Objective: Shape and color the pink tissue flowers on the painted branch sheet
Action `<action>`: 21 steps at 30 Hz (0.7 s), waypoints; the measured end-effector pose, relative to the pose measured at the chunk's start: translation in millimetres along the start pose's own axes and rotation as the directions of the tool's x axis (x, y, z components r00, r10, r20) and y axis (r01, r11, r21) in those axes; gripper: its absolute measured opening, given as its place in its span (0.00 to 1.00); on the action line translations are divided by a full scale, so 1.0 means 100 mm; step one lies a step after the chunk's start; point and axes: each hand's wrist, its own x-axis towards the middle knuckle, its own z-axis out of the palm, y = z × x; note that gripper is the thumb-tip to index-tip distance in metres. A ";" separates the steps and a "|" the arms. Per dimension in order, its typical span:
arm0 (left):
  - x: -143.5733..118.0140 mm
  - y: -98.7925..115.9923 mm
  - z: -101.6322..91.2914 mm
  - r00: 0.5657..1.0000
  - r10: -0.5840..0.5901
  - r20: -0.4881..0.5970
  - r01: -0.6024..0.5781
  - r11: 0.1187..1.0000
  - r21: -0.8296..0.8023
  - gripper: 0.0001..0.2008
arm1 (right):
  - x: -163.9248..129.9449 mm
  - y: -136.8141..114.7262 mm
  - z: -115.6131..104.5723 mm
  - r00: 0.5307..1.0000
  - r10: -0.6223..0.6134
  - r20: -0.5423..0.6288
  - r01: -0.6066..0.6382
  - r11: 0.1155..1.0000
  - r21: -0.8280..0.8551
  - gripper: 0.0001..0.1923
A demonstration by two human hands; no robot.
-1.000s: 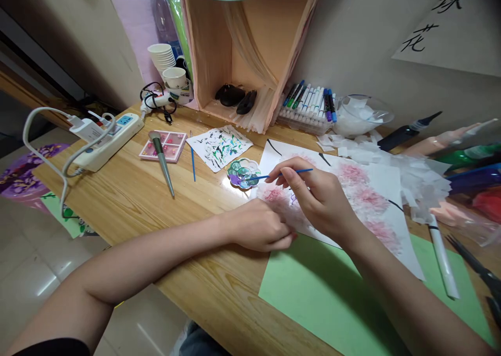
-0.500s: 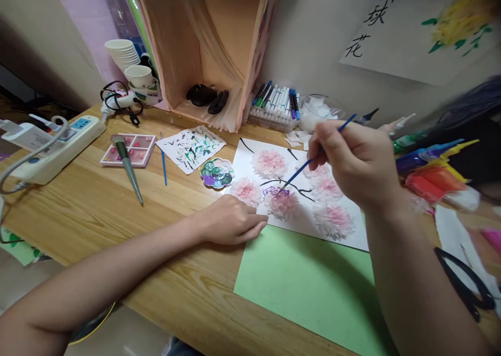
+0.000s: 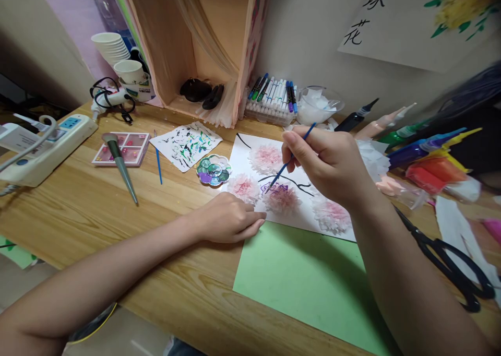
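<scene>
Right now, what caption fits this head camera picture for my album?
Right hand dabs a blue brush on pink paper flowers; left hand steadies the sheet.

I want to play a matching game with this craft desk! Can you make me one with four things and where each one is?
Things:
1. blue paintbrush
2. flower-shaped paint palette
3. black scissors
4. stack of paper cups

Places:
A. at the far left, by the pink wall
B. on the desk to the right of the right arm
C. in the right hand, tip on a purple spot on the white flower sheet
D. just left of the white flower sheet

Pairs: 1-C, 2-D, 3-B, 4-A
</scene>
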 end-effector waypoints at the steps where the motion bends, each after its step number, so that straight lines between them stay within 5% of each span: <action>1: 0.00 0.00 0.00 1.000 -0.003 0.006 0.003 1.000 0.000 0.17 | 0.00 0.00 0.00 1.000 0.001 0.003 -0.001 1.000 0.002 0.26; 21: 0.00 0.01 0.00 1.000 0.012 -0.026 -0.012 1.000 0.021 0.16 | -0.01 0.00 0.03 0.999 0.022 0.032 -0.022 1.000 0.022 0.26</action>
